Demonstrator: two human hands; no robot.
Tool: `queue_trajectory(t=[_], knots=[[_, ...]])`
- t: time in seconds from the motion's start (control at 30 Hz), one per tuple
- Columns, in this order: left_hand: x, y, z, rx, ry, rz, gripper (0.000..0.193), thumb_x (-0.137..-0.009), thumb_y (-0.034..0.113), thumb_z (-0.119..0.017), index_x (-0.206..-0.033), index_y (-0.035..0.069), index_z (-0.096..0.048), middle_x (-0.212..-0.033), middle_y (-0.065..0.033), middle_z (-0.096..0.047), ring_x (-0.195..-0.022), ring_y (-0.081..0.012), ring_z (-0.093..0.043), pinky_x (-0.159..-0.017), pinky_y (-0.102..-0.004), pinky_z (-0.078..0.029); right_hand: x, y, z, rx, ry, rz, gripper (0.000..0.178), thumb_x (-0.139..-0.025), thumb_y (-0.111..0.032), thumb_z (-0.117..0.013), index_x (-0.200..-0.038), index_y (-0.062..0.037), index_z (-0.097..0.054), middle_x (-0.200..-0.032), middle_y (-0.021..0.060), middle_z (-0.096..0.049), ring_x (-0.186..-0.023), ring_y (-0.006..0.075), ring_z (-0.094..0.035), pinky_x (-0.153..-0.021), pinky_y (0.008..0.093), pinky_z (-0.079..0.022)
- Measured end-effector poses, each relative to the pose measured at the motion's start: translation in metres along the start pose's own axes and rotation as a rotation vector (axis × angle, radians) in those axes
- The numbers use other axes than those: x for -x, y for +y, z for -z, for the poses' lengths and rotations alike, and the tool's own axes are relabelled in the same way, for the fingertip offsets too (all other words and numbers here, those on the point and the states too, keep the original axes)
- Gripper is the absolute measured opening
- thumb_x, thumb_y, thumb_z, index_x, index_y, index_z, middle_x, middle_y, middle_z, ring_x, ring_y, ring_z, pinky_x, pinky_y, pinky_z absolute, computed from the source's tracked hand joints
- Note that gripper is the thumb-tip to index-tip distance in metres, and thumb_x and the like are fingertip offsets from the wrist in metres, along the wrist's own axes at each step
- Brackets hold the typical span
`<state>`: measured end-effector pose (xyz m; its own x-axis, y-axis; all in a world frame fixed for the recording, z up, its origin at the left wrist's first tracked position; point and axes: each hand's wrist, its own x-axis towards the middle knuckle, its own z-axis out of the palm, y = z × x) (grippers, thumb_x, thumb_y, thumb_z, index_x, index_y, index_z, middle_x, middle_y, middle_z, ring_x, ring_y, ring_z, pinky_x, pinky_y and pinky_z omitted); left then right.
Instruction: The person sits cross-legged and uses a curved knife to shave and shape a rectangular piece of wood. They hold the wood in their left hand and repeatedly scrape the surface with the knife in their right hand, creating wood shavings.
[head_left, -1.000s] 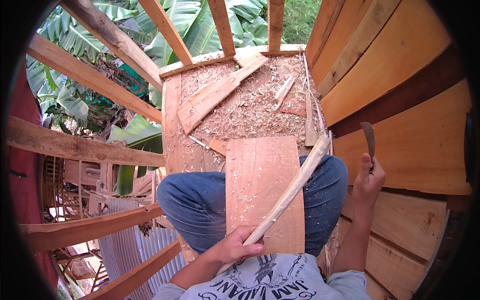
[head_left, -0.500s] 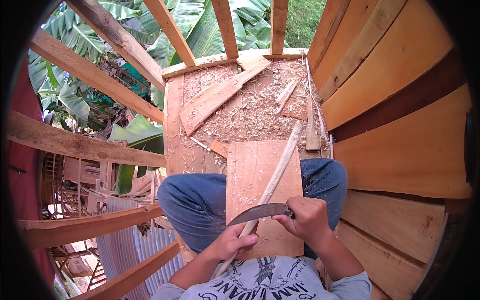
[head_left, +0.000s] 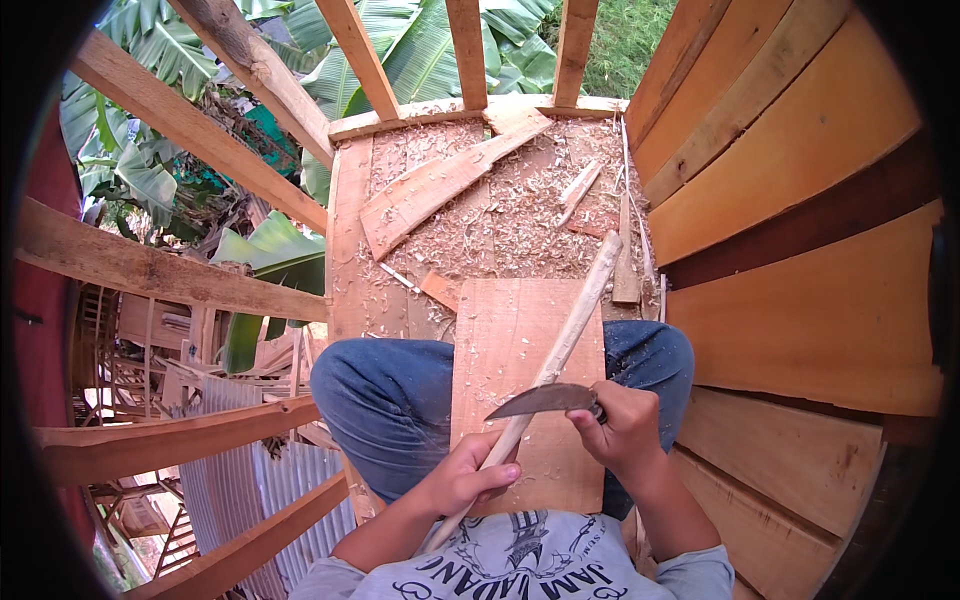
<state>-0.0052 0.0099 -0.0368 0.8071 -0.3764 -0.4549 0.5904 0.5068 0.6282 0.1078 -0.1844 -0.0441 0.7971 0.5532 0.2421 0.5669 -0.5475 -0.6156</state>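
Note:
A long pale stick (head_left: 574, 335) slants from my waist up and to the right. Its lower part lies in my left hand (head_left: 472, 477), whose fingers are wrapped round it. My right hand (head_left: 622, 428) grips the handle of a knife with a curved dark blade (head_left: 540, 400). The blade points left and crosses the stick a little above my left hand; whether its edge touches the wood I cannot tell. Under the stick, a flat wooden board (head_left: 490, 345) rests across my lap between my knees.
Shavings cover the plank floor (head_left: 480, 225) ahead. A tapered board (head_left: 430, 190), a small wood block (head_left: 440, 290) and narrow offcuts (head_left: 625, 260) lie there. Wooden rails (head_left: 180, 275) stand at left, a plank wall (head_left: 800, 300) at right. Banana leaves (head_left: 410, 60) show beyond.
The knife has moved up and right along the stick, away from my left hand. The stick's upper end has shifted slightly right. My left hand keeps its hold.

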Motion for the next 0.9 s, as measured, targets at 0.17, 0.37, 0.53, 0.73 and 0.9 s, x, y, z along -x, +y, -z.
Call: queue_trajectory(t=[0.17, 0.37, 0.53, 0.73, 0.9], knots=[[-0.001, 0.006, -0.009, -0.098, 0.054, 0.001, 0.028, -0.086, 0.023, -0.059, -0.077, 0.007, -0.037, -0.058, 0.0018, -0.038, -0.044, -0.0042, -0.035, -0.040, -0.0196, -0.026, -0.009, 0.023, 0.002, 0.028, 0.055, 0.042, 0.049, -0.076, -0.049, -0.066, -0.059, -0.0063, -0.049, -0.048, 0.0089, -0.042, -0.042, 0.0267, -0.050, -0.040, 0.0334, -0.037], [-0.002, -0.001, 0.000, -0.013, 0.032, -0.017, 0.028, -0.085, 0.022, -0.061, -0.077, 0.006, -0.039, -0.057, 0.0018, -0.039, -0.043, -0.0042, -0.034, -0.039, -0.0189, -0.026, -0.004, -0.001, -0.003, -0.083, -0.065, 0.084, 0.045, -0.084, -0.043, -0.060, -0.063, -0.0042, -0.051, -0.052, 0.0113, -0.047, -0.046, 0.0282, -0.053, -0.043, 0.0347, -0.040], [-0.001, 0.003, -0.005, -0.084, -0.002, 0.062, 0.027, -0.085, 0.019, -0.061, -0.076, 0.007, -0.039, -0.060, 0.0014, -0.038, -0.045, -0.0050, -0.034, -0.040, -0.0206, -0.027, -0.017, 0.020, 0.017, -0.200, 0.173, -0.200, 0.042, -0.085, -0.042, -0.060, -0.068, -0.0039, -0.056, -0.053, 0.0103, -0.048, -0.047, 0.0286, -0.054, -0.044, 0.0340, -0.041], [-0.010, 0.008, -0.004, -0.118, 0.064, -0.053, 0.026, -0.083, 0.017, -0.063, -0.076, 0.008, -0.039, -0.062, 0.0015, -0.038, -0.049, -0.0054, -0.036, -0.043, -0.0198, -0.027, -0.019, 0.025, 0.009, 0.026, -0.015, -0.090, 0.045, -0.075, -0.044, -0.068, -0.060, -0.0066, -0.049, -0.054, 0.0102, -0.050, -0.045, 0.0278, -0.053, -0.041, 0.0355, -0.039], [-0.003, 0.000, -0.004, -0.155, 0.036, -0.143, 0.023, -0.080, 0.013, -0.066, -0.085, 0.003, -0.046, -0.064, 0.0027, -0.042, -0.054, -0.0035, -0.038, -0.048, -0.0208, -0.032, -0.002, -0.008, 0.006, -0.008, -0.152, 0.162, 0.045, -0.078, -0.045, -0.065, -0.059, -0.0071, -0.051, -0.049, 0.0091, -0.046, -0.044, 0.0269, -0.052, -0.040, 0.0322, -0.039]])
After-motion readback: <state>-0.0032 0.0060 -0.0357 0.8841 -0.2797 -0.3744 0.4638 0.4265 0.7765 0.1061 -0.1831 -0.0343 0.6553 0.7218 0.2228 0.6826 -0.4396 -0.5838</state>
